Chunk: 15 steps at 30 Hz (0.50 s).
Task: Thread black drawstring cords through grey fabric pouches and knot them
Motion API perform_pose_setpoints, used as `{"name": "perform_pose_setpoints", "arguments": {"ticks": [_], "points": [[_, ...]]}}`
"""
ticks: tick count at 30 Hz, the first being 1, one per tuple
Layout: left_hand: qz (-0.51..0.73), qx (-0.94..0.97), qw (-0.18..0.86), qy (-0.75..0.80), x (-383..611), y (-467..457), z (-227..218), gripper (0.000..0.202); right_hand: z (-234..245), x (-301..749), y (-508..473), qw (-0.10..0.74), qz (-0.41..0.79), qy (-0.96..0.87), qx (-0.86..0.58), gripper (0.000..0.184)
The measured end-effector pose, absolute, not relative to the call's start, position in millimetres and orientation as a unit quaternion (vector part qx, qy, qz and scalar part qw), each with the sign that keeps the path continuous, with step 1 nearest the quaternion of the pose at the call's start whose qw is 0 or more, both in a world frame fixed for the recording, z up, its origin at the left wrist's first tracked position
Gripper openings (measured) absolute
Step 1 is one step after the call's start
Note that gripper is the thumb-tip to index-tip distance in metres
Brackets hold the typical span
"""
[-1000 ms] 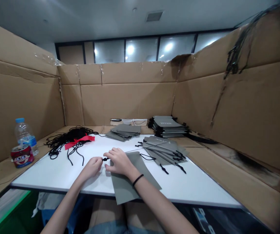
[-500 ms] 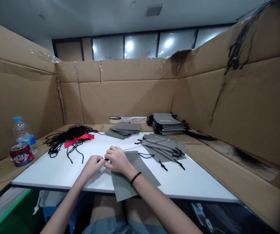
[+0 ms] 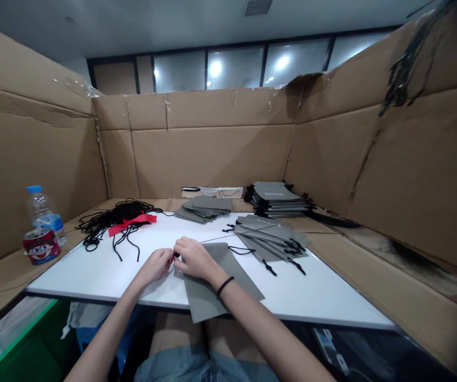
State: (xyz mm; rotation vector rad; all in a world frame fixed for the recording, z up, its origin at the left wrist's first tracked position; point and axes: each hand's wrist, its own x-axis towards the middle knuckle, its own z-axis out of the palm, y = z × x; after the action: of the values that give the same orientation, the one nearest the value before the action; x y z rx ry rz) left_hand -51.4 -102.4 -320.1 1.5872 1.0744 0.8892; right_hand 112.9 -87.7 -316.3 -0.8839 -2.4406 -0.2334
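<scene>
A flat grey pouch (image 3: 220, 281) lies on the white table (image 3: 101, 270) in front of me, its near end hanging over the edge. My right hand (image 3: 193, 258) rests on the pouch's top left corner with fingers curled. My left hand (image 3: 155, 264) is pinched beside it on a black cord end (image 3: 175, 255) at the pouch's edge. The two hands touch at the fingertips.
A bundle of black cords (image 3: 112, 222) tied with red ribbon lies at the far left. Grey pouch piles (image 3: 270, 236) (image 3: 204, 208) (image 3: 278, 199) sit at right and back. A water bottle (image 3: 43, 212) and a red can (image 3: 41, 245) stand at left. Cardboard walls (image 3: 212, 154) surround the table.
My hands have drawn together until the fingertips touch, and the exposed bit of cord between them has shortened. The camera has shifted slightly.
</scene>
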Motion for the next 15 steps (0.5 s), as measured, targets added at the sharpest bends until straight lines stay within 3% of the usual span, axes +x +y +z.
{"name": "perform_pose_setpoints", "arguments": {"ticks": [6,15], "points": [[0.366,0.667,0.468,0.45,-53,-106,-315,0.03,-316,119,-87,0.3,-0.044,-0.897,-0.323,0.004],[0.411,0.692,0.41,0.429,-54,-96,-326,0.015,-317,119,-84,0.296,-0.047,-0.901,-0.315,0.01]]}}
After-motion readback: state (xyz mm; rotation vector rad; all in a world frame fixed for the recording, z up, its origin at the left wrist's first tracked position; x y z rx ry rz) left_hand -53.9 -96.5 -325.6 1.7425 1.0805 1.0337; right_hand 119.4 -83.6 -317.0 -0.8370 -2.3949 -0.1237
